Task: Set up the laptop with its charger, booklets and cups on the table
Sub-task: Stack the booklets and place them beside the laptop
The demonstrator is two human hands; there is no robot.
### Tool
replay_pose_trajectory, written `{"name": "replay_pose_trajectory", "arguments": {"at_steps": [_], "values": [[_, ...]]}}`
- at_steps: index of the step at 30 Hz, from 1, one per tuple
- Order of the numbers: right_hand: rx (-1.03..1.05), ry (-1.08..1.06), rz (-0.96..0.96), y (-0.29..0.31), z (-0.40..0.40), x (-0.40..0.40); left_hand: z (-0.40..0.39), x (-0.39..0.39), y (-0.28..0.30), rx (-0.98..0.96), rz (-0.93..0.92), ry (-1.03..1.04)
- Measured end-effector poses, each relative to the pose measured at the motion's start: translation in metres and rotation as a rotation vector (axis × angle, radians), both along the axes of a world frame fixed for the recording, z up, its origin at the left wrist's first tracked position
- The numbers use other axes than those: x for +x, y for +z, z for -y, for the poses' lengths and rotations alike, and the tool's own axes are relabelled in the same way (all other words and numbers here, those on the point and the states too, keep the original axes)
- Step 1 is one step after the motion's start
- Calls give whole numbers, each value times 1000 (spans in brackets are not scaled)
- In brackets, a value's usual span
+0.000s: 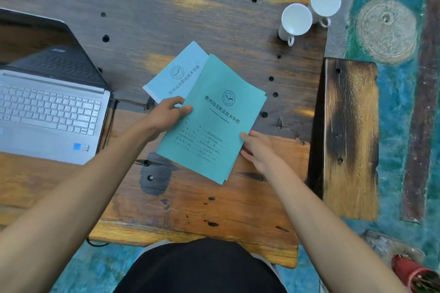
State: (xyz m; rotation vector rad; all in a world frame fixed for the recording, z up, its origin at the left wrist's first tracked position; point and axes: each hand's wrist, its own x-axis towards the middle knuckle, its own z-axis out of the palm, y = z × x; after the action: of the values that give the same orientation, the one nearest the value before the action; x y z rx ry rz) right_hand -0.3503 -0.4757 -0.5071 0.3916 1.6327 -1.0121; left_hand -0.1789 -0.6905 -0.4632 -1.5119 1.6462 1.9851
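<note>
A green booklet (214, 116) lies tilted in the middle of the wooden table (195, 202), over at least one more green sheet beneath it. My left hand (166, 114) grips its left edge, thumb on the cover. My right hand (259, 150) touches its lower right edge with straight fingers. A paler blue booklet (176, 74) lies partly under it, further back. An open silver laptop (47, 112) sits at the left. Two white cups (295, 21) (325, 2) stand at the table's far right corner. No charger is in view.
A narrow wooden bench (350, 138) stands off the table's right edge. The floor (392, 107) is painted teal. A red flowerpot (414, 276) sits at the bottom right. The tabletop has several round holes.
</note>
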Motion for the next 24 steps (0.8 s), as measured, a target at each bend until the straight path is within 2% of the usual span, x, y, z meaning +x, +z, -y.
{"name": "replay_pose_trajectory", "arguments": {"at_steps": [3, 7, 9, 14, 20, 24], "values": [[-101, 13, 117, 6, -20, -3, -15, 22, 12, 45, -59, 65], [-207, 20, 136, 16, -33, -4, -41, 50, 27, 104, -100, 107], [-221, 69, 61, 23, -26, -11, -52, 57, 31, 100, -88, 142], [-195, 270, -272, 39, 24, -38, -60, 53, 21, 75, -19, 185], [-181, 580, -478, 40, 97, -67, -66, 22, -13, 51, 9, 383], [-188, 732, -512, 30, 136, -78, -68, 16, -38, 22, 46, 420]]}}
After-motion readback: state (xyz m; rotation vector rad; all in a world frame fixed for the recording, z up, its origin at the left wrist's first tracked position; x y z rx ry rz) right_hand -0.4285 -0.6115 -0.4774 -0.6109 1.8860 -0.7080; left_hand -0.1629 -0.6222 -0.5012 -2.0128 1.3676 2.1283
